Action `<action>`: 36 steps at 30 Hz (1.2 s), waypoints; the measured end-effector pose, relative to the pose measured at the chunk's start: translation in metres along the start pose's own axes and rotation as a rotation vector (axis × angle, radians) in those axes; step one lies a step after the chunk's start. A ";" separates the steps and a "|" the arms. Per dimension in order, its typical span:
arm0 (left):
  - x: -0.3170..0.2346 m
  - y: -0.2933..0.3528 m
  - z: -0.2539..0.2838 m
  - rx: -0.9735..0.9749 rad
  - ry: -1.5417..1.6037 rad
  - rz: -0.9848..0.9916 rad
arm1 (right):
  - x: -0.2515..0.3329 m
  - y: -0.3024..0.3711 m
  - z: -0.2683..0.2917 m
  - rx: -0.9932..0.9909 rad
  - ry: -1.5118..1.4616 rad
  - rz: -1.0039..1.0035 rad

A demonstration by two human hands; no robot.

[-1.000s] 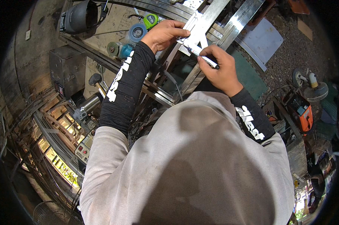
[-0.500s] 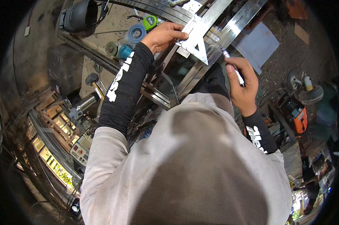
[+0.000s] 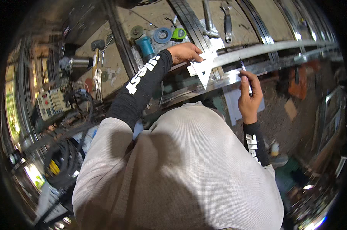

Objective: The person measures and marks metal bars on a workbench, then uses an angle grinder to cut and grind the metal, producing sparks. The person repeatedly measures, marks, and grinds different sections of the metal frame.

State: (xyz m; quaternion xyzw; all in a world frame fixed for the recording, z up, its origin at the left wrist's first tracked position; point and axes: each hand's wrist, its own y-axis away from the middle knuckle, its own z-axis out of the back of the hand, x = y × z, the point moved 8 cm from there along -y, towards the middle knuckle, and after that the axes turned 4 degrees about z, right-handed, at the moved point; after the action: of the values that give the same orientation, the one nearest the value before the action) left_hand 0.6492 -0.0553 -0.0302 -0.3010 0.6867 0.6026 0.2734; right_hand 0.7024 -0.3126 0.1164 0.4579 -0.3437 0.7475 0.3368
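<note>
My left hand (image 3: 185, 53) is closed on the edge of a white metal triangular square (image 3: 208, 65), thumb on top and fingers curled beyond it. The square lies across the left end of a long flat silver metal bar (image 3: 257, 50). Beneath them run shiny metal rails (image 3: 231, 77) of a frame. Off to the right, my right hand (image 3: 250, 97) grips a white marker pen (image 3: 242, 66) with its dark tip pointing up and away. The tip appears close to the bar's near edge; whether it touches, I cannot tell.
Beyond my left hand lie a teal angle grinder (image 3: 145, 47), a blue disc (image 3: 162, 35) and a green tape measure (image 3: 178, 33). A wrench (image 3: 227, 23) and a hammer (image 3: 207, 16) lie farther back. At left are a mallet (image 3: 98, 45) and a welding machine (image 3: 50, 104).
The view has turned, so the bar now runs off to the right and the wrench and hammer show. The marker has swung more upright. My left hand stays on the square.
</note>
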 end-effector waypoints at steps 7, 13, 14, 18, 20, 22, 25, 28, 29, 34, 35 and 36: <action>0.031 0.109 0.074 -0.445 0.647 -0.395 | 0.006 -0.033 0.008 0.039 -0.177 0.088; 0.215 0.251 0.059 -1.026 1.115 -0.478 | 0.026 -0.060 -0.029 0.187 -0.365 0.056; 0.247 0.267 0.039 -1.068 1.202 -0.461 | 0.028 -0.060 -0.038 0.208 -0.388 0.047; 0.346 0.307 -0.032 -1.272 1.399 -0.195 | 0.045 -0.053 -0.074 0.360 -0.414 0.081; 0.363 0.305 -0.033 -1.369 1.515 -0.314 | 0.053 -0.044 -0.090 0.435 -0.411 0.094; 0.371 0.298 -0.022 -1.411 1.589 -0.415 | 0.060 -0.034 -0.106 0.492 -0.458 0.080; 0.358 0.278 0.040 -1.307 1.593 -0.638 | 0.072 -0.020 -0.125 0.553 -0.420 0.053; 0.338 0.254 0.114 -1.226 1.510 -0.681 | 0.095 -0.006 -0.136 0.576 -0.323 0.161; 0.331 0.244 0.136 -1.230 1.492 -0.688 | 0.100 -0.002 -0.139 0.568 -0.305 0.156; 0.305 0.206 0.228 -1.180 1.422 -0.647 | 0.127 0.027 -0.161 0.520 -0.232 0.137; 0.302 0.198 0.237 -1.185 1.420 -0.607 | 0.130 0.035 -0.167 0.508 -0.211 0.125; 0.297 0.190 0.243 -1.130 1.355 -0.508 | 0.134 0.042 -0.173 0.495 -0.201 0.120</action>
State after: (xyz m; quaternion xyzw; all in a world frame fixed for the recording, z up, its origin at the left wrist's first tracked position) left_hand 0.3121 0.1787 -0.1534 -0.8208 0.2166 0.4650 -0.2512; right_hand 0.5423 -0.1677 0.1710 0.5768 -0.2088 0.7783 0.1339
